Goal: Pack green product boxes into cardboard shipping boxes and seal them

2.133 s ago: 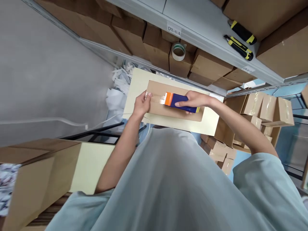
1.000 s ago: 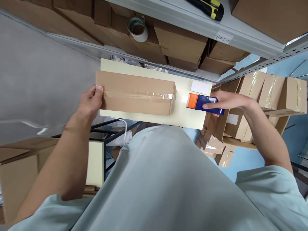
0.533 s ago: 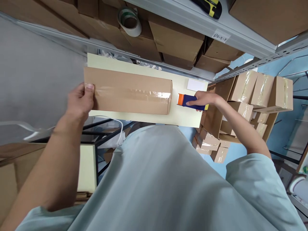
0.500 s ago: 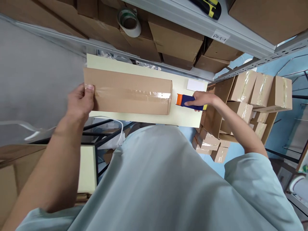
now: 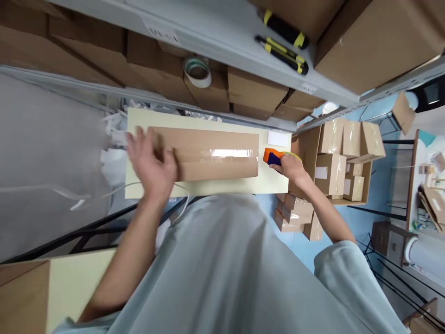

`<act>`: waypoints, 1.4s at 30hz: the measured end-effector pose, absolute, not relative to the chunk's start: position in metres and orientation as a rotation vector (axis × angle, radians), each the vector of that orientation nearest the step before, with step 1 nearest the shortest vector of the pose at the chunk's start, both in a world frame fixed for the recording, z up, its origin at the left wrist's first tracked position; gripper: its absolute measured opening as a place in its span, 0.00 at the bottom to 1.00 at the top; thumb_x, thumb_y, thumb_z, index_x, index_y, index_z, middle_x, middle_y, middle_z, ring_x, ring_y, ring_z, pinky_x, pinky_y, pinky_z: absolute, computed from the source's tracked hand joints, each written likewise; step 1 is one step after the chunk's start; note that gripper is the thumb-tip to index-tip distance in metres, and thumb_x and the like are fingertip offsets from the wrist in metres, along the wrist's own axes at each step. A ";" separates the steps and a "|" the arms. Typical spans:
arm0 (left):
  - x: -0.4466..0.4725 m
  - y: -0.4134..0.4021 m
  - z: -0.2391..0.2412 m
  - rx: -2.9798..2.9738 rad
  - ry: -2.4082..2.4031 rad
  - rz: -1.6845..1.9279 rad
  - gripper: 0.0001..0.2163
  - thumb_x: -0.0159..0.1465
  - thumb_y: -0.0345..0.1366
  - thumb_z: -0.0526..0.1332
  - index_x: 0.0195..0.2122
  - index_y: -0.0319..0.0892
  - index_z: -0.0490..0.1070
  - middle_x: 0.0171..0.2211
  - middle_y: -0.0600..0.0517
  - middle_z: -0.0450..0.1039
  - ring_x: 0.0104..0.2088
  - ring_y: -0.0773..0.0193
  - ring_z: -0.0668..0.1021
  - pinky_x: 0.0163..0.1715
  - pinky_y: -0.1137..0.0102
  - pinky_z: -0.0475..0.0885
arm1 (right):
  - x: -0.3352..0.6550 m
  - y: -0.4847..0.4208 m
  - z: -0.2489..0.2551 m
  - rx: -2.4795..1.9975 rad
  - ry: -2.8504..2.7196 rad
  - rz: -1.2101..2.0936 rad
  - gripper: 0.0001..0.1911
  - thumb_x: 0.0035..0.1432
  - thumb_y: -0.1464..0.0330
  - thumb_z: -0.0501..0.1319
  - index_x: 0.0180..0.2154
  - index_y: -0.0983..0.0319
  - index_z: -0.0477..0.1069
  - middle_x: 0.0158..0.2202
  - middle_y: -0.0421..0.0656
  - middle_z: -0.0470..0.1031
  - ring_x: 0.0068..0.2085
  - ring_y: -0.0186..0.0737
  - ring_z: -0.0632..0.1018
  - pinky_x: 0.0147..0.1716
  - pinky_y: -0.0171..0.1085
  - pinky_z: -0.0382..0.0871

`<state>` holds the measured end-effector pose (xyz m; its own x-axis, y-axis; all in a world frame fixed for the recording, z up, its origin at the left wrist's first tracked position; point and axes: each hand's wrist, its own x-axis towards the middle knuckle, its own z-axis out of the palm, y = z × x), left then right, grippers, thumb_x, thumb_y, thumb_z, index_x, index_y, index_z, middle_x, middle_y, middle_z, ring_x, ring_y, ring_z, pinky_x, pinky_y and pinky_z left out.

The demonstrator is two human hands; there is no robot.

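Note:
A long brown cardboard box (image 5: 212,153) with clear tape along its top seam lies on a pale yellow table (image 5: 208,188). My left hand (image 5: 151,160) lies over the box's left end, smeared by motion, its fingers spread. Just right of the box, my right hand (image 5: 290,167) rests on the table, wrapped round a blue and orange tape dispenser (image 5: 271,157). A small white label (image 5: 278,138) sits on the table beside the dispenser.
Behind the table a grey shelf rack (image 5: 222,32) carries brown boxes, a tape roll (image 5: 197,71) and two yellow-black utility knives (image 5: 282,48). Taped small boxes (image 5: 342,160) are stacked at the right, more on the blue floor. White paper scraps (image 5: 113,127) lie at the left.
My left hand has slid from the box's left edge onto its top. The tape dispenser has come down onto the table near the box's right end. The camera has tilted.

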<state>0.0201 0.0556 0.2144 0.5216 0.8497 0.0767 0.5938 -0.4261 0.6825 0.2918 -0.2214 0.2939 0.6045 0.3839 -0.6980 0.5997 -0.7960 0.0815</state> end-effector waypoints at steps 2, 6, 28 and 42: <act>0.044 0.037 0.232 2.102 0.898 0.590 0.28 0.71 0.38 0.60 0.72 0.46 0.70 0.77 0.44 0.67 0.81 0.43 0.60 0.81 0.41 0.52 | 0.289 -0.214 0.321 2.638 0.785 -0.900 0.29 0.73 0.43 0.65 0.49 0.64 0.80 0.52 0.62 0.85 0.55 0.64 0.85 0.51 0.46 0.77; 0.092 0.006 0.274 2.098 0.451 0.579 0.25 0.75 0.39 0.55 0.71 0.54 0.74 0.69 0.49 0.77 0.78 0.44 0.67 0.80 0.37 0.56 | 0.282 -0.178 0.378 2.880 0.763 -0.729 0.28 0.73 0.47 0.64 0.58 0.63 0.72 0.54 0.61 0.84 0.54 0.64 0.85 0.49 0.47 0.77; 0.127 0.108 0.334 2.165 0.398 1.002 0.22 0.73 0.33 0.56 0.63 0.51 0.81 0.63 0.44 0.81 0.68 0.45 0.78 0.67 0.48 0.78 | 0.340 0.118 0.426 2.735 1.485 -0.237 0.19 0.68 0.69 0.65 0.59 0.63 0.72 0.57 0.53 0.83 0.57 0.52 0.82 0.58 0.41 0.75; -0.038 0.081 0.226 1.861 1.112 0.616 0.34 0.74 0.50 0.62 0.77 0.41 0.63 0.75 0.34 0.66 0.75 0.42 0.70 0.76 0.47 0.66 | 0.246 -0.135 0.276 3.738 1.235 -0.289 0.44 0.77 0.43 0.53 0.81 0.60 0.52 0.82 0.54 0.55 0.82 0.54 0.57 0.80 0.61 0.51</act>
<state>-0.0384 0.0813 0.2255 0.4808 0.8767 -0.0148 0.4527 -0.2338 0.8604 0.2462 -0.1355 0.2758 0.8251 0.5545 0.1083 0.4489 -0.5271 -0.7216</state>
